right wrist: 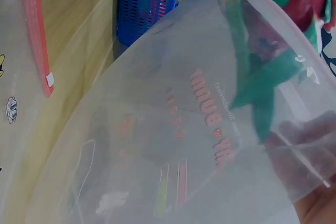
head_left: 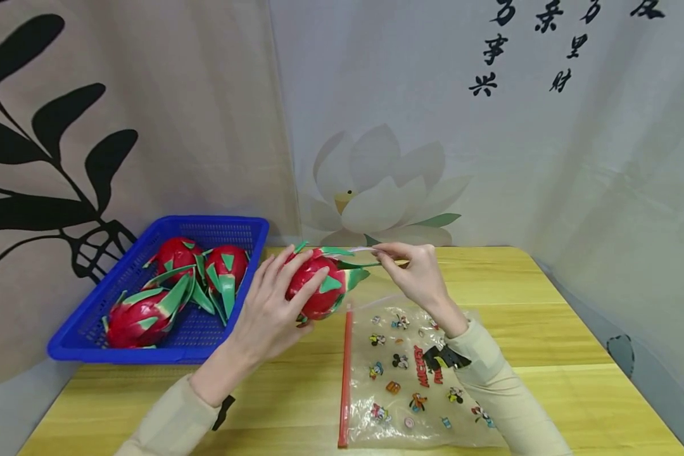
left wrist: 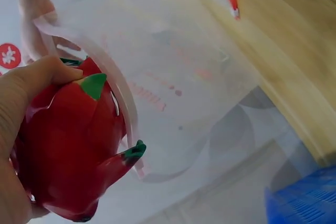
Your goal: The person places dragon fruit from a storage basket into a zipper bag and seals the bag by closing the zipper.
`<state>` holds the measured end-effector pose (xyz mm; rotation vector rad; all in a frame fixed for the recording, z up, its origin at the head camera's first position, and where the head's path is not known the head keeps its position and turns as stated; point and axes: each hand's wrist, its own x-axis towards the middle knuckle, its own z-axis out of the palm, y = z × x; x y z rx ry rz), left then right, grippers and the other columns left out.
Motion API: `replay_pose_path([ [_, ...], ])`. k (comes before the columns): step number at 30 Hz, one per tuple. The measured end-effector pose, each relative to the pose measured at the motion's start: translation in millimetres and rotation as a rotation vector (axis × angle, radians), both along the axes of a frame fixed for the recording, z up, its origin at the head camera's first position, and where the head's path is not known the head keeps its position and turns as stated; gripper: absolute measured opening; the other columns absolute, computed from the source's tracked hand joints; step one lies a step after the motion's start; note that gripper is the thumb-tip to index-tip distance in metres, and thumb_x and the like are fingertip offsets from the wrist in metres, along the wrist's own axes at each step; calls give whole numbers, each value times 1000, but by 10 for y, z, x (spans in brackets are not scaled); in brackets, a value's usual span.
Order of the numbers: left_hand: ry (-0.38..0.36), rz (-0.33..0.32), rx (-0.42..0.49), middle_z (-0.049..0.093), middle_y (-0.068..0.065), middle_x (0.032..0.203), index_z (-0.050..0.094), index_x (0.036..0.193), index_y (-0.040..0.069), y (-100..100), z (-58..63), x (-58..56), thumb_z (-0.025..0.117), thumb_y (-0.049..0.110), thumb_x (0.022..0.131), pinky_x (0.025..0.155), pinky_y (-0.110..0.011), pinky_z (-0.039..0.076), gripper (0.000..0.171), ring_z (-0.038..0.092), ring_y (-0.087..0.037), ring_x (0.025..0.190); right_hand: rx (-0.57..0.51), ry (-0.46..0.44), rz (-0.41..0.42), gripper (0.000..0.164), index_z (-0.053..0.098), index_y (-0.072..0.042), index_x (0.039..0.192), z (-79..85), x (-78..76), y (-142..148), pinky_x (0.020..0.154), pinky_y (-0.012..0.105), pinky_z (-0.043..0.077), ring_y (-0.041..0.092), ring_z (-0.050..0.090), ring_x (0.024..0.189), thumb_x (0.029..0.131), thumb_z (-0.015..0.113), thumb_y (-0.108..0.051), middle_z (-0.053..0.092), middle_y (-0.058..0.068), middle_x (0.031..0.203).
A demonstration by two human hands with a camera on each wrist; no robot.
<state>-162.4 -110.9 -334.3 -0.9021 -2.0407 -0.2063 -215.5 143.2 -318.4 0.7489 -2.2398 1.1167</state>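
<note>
My left hand (head_left: 268, 304) grips a red dragon fruit (head_left: 317, 292) with green-tipped scales, held above the table. The right hand (head_left: 413, 272) pinches the rim of a translucent plastic zip bag (right wrist: 157, 124) with faint pink print. Close up in the left wrist view, the dragon fruit (left wrist: 68, 145) is at the bag's mouth, whose pale rim (left wrist: 118, 82) curves past it. Its long green leaves (right wrist: 260, 85) show through the film in the right wrist view, pointing toward my right hand. Part of the right hand (right wrist: 310, 156) is seen through the bag.
At the left, a blue plastic basket (head_left: 133, 356) holds three more dragon fruits (head_left: 142, 320). A clear bag with cartoon prints and a red zip strip (head_left: 346, 386) lies flat on the wooden table (head_left: 547, 342), under the right forearm. A printed curtain (head_left: 376, 76) hangs behind.
</note>
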Motion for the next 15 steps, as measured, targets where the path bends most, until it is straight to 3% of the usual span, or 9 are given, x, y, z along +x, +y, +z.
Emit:
replay_pose_path([
  [8, 34, -45, -63, 44, -24, 137, 55, 129, 23, 43, -24, -14, 93, 26, 50, 96, -51, 50, 87, 45, -38, 125, 13, 10, 25, 14, 74, -2, 95, 3, 19, -47, 59, 29, 59, 19, 72, 70, 88, 63, -5, 75, 12, 87],
  [15, 102, -43, -85, 51, -22, 135, 58, 126, 22, 98, -52, -46, 94, 37, 46, 101, -56, 43, 88, 48, -38, 122, 8, 9, 23, 13, 74, -1, 95, 6, 17, -86, 59, 28, 59, 19, 72, 69, 87, 64, -5, 75, 13, 87],
])
